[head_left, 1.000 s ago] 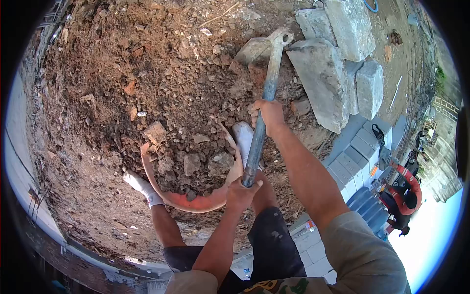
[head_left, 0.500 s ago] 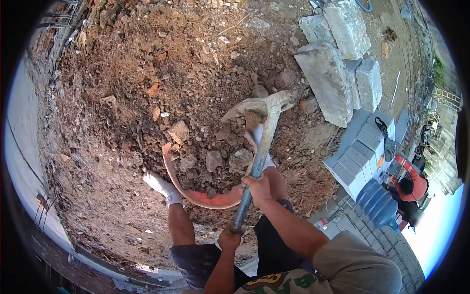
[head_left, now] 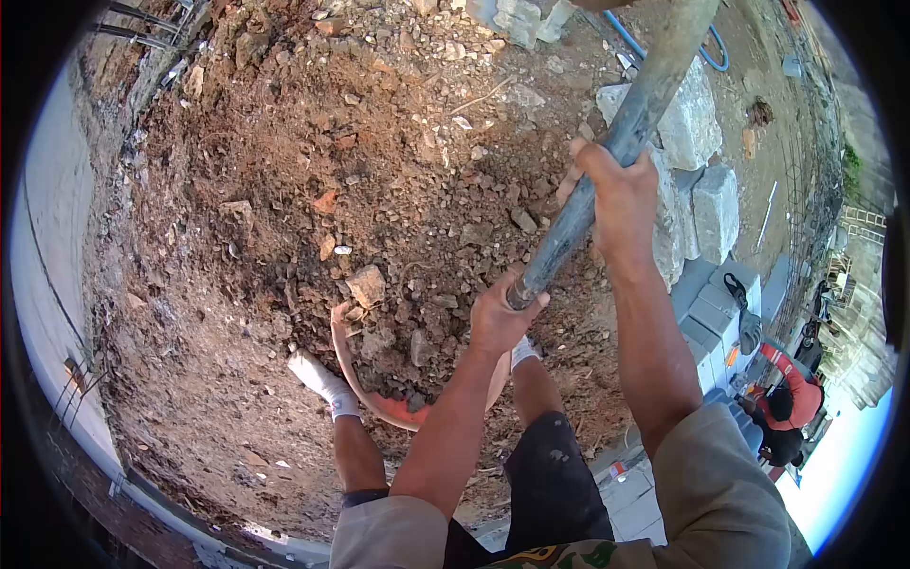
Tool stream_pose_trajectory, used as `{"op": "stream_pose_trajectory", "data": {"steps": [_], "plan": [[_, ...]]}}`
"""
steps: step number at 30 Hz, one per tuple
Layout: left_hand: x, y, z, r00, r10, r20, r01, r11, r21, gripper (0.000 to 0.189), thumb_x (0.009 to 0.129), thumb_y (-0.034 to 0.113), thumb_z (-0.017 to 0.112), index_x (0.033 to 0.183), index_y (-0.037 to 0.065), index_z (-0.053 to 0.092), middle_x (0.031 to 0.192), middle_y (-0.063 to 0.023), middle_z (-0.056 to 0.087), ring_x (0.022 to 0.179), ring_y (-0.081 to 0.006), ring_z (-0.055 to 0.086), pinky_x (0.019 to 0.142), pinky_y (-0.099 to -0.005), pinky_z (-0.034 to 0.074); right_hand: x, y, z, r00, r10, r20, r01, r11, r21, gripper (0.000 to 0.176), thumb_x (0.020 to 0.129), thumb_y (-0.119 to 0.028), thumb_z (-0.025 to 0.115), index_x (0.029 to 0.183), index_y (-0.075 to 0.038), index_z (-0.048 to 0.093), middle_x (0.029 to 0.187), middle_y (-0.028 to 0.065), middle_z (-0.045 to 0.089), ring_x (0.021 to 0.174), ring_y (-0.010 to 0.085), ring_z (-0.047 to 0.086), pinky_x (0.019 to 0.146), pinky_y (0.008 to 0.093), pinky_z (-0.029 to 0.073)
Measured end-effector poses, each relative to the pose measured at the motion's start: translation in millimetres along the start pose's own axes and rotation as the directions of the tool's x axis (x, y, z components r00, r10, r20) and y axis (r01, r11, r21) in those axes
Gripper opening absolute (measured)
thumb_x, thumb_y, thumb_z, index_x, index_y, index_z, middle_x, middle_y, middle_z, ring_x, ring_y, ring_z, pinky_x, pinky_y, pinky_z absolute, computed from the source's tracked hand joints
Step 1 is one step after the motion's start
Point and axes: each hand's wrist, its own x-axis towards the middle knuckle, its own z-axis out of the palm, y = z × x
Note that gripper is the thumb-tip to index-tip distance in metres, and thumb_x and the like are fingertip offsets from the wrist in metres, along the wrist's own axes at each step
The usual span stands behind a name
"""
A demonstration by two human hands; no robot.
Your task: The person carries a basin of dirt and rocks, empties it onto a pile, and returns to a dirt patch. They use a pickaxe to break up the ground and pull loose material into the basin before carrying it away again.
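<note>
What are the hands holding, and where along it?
A handle: the left hand grips its lower end, the right hand farther up the shaft.

I see open passage over the loose brown soil [head_left: 237, 180] to the left of the long, round grey-blue handle [head_left: 569, 228], which slants across my way. On the right, jagged pale-grey concrete chunks [head_left: 716, 213] block passage, with stacked smooth grey blocks [head_left: 711, 308] nearer me. Low down, a curved reddish rubble-filled container [head_left: 347, 365] fills the gap between two white-covered feet [head_left: 324, 383].
</note>
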Motion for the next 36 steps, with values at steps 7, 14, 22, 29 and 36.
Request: {"op": "stream_pose_trajectory", "data": {"steps": [7,14,22,29,36], "plan": [[141.8,22.9,-86.0,0.991,-0.132,-0.033,0.134,0.990,0.038,0.038,0.072,0.037,0.078,0.089,0.004,0.068,0.069,-0.0061,0.065,0.062,-0.0180,0.059,0.063,-0.0322,0.048,156.4,47.4,120.2,0.960,-0.276,0.040,0.272,0.958,0.086,0.021,0.078,-0.013,0.068,0.083,0.004,0.057,0.068,0.0107,0.056,0.051,0.0198,0.057,0.047,0.0333,0.051],[0.3,-74.1,-70.1,0.887,-0.447,-0.119,0.430,0.891,-0.144,0.035,0.074,0.033,0.079,0.076,0.002,0.062,0.052,0.0003,0.054,0.043,-0.0110,0.048,0.045,-0.0293,0.041,70.9,174.2,134.5,0.941,0.327,0.092,-0.309,0.936,-0.167,0.014,0.075,-0.007,0.065,0.076,0.002,0.055,0.064,0.0088,0.053,0.045,0.0198,0.052,0.042,0.0343,0.048],[-191.8,-135.2,-71.2,0.785,-0.577,-0.226,0.614,0.773,0.161,0.051,0.068,0.045,0.079,0.092,0.001,0.067,0.073,-0.0109,0.067,0.066,-0.0226,0.063,0.065,-0.0375,0.049,-113.3,275.9,82.6,0.728,0.679,0.095,-0.674,0.734,-0.082,0.016,0.075,-0.007,0.067,0.083,0.000,0.055,0.065,0.0072,0.055,0.048,0.0181,0.053,0.042,0.0337,0.048],[-334.2,-175.1,-27.9,0.702,-0.703,-0.111,0.708,0.673,0.217,0.044,0.068,0.043,0.080,0.093,0.009,0.068,0.081,-0.0119,0.068,0.076,-0.0265,0.066,0.069,-0.0394,0.049,-247.8,230.9,9.0,0.726,0.656,0.206,-0.639,0.754,-0.150,0.018,0.074,-0.006,0.069,0.083,0.000,0.054,0.066,0.0066,0.059,0.054,0.0155,0.059,0.050,0.0292,0.050],[-85.3,-35.5,-42.1,0.967,-0.254,0.008,0.254,0.967,-0.026,0.043,0.076,0.027,0.078,0.108,0.004,0.063,0.082,-0.0035,0.068,0.076,-0.0118,0.063,0.070,-0.0309,0.051,-51.9,69.5,48.7,0.945,0.242,0.219,-0.240,0.970,-0.033,0.021,0.073,-0.007,0.067,0.081,-0.002,0.048,0.064,0.0057,0.055,0.050,0.0133,0.056,0.044,0.0275,0.047]]}}
